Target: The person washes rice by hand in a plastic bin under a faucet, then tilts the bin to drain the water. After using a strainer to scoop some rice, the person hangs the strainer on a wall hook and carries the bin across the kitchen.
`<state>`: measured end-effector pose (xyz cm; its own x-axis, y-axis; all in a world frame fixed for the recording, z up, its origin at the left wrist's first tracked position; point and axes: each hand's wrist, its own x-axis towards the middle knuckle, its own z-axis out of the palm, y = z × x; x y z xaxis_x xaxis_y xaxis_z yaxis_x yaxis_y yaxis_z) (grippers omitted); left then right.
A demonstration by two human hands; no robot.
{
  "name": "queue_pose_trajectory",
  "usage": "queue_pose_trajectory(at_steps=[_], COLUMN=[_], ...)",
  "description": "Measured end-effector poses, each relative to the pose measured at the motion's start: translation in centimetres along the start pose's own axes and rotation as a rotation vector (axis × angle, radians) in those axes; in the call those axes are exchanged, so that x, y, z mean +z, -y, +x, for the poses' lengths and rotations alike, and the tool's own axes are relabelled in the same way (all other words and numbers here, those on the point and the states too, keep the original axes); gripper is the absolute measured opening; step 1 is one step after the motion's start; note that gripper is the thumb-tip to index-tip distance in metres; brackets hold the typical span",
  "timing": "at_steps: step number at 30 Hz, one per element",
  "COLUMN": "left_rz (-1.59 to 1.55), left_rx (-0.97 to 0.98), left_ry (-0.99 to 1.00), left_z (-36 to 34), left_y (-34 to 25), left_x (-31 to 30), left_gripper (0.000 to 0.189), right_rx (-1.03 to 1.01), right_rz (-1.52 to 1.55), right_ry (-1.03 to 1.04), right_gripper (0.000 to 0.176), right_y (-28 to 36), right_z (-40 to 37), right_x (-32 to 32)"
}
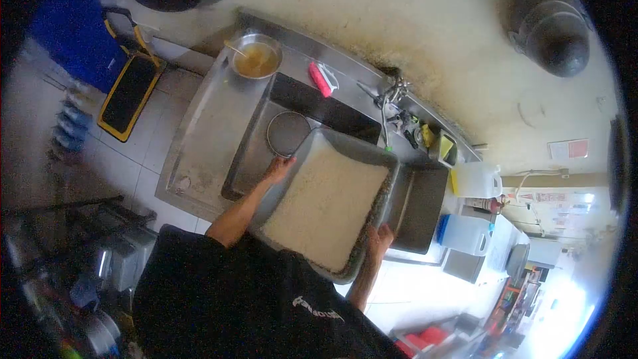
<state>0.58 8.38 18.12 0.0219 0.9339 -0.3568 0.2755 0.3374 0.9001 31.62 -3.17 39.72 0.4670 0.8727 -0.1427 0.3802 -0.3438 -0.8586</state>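
A large grey tub [320, 134] rests across the sink in front of my body. It holds a broad, flat layer of pale, grainy stuff [329, 203] that looks like rice. My left hand [280, 169] grips the tub's left rim, fingers wrapped over the edge. Right beside those fingertips, a round dark pan or sieve with a thin rim [289, 133] sits in the left basin. On the opposite side, my right hand [379, 239] closes around the tub's right rim.
On the steel counter [203, 126] stand a metal bowl [260, 60] of yellowish liquid and a pink-and-white brush [323, 79]. A faucet [393, 90] rises behind the basins. White jugs [468, 234] are at right; a yellow-framed trolley [130, 96] stands on the floor at left.
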Motion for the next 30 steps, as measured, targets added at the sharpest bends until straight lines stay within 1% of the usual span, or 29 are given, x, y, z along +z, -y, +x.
queue_pose_trajectory(at_steps=[1,2,4,5,7,11,13,14,16,17,19,20,22,24,26,28,30], left_rz=[0.040,0.040,0.107,0.108,0.109,0.113,0.135,0.132,0.102,0.099,0.149,0.147,0.131,0.103,0.075,0.139,0.105], left_rx=[-0.062,-0.060,-0.207,-0.208,-0.061,-0.102,-0.085,-0.083,0.016,0.016,-0.064,-0.067,-0.086,-0.062,-0.042,-0.229,-0.197], left_ry=[0.012,0.008,0.094,0.092,-0.046,-0.020,-0.037,-0.040,-0.082,-0.085,-0.056,-0.057,-0.051,-0.080,-0.109,-0.030,0.000], left_z=[-0.1,0.1,0.1,-0.2,-0.5,0.0,0.3,0.5,0.7,0.9,1.1,0.9,0.1,-0.9,-0.6,0.9,0.5], left_y=[-0.1,-0.2,-0.1,0.0,0.4,1.4,2.0,2.4,3.1,3.3,3.5,3.5,2.2,0.6,1.4,3.1,2.2], left_x=[-0.1,-0.3,-1.0,-1.1,-1.1,-1.4,-1.2,-1.0,-0.9,-0.9,-0.8,-0.9,-1.5,-1.8,-1.7,-1.0,-1.7], left_gripper=[0.060,0.060,0.059,0.059,0.062,0.065,0.068,0.068,0.068,0.068,0.068,0.068,0.067,0.067,0.069,0.071,0.071], right_rx=[0.052,0.049,-0.040,-0.069,-0.113,-0.083,0.019,0.015,-0.014,-0.018,0.074,0.074,0.012,0.009,0.007,-0.112,-0.100], right_rz=[-0.033,-0.032,-0.028,-0.027,-0.099,0.000,0.001,0.000,-0.147,-0.148,-0.146,-0.149,-0.135,-0.176,-0.220,-0.268,-0.290], right_ry=[-0.013,-0.012,-0.073,-0.092,0.068,0.090,0.172,0.174,0.149,0.151,0.142,0.145,0.135,0.145,0.158,0.158,0.162], right_gripper=[0.014,0.014,0.015,0.015,0.015,0.015,0.022,0.022,0.020,0.020,0.018,0.018,0.017,0.018,0.019,0.022,0.024], right_y=[0.6,0.4,0.1,0.1,0.7,1.5,2.5,3.1,4.3,4.8,5.4,5.0,3.7,3.4,2.8,1.8,0.0], right_z=[-0.1,0.0,0.1,0.1,0.7,0.6,0.3,0.1,-0.1,-0.3,-0.5,-0.5,0.0,0.3,0.6,1.0,2.0], right_x=[0.1,0.3,0.7,0.8,0.6,1.2,1.1,1.1,1.3,1.4,1.6,1.6,1.6,1.5,1.4,1.2,0.9])
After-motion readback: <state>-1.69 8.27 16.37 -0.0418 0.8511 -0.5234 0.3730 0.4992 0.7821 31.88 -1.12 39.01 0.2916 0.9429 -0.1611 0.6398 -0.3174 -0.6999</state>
